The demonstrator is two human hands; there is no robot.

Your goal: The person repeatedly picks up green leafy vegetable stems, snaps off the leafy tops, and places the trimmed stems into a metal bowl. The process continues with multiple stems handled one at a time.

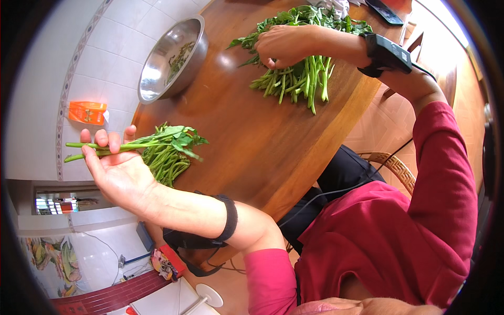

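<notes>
My left hand (122,169), palm up, holds a few leafy green vegetable stems (134,145) between thumb and fingers. Their cut ends point left and their leaves lie towards the table. Just beyond that hand, a smaller heap of trimmed green stems (167,161) rests on the wooden table (236,145). My right hand (287,45) is over a larger pile of leafy greens (311,78), fingers curled down among leaves and stalks. Whether those fingers grip a stalk is hidden.
A stainless steel bowl (173,59) with some wilted greens stands by the tiled wall (118,39). An orange tissue pack (87,113) is near that wall. A phone (384,12) lies at the far right. A cable (334,193) crosses my lap.
</notes>
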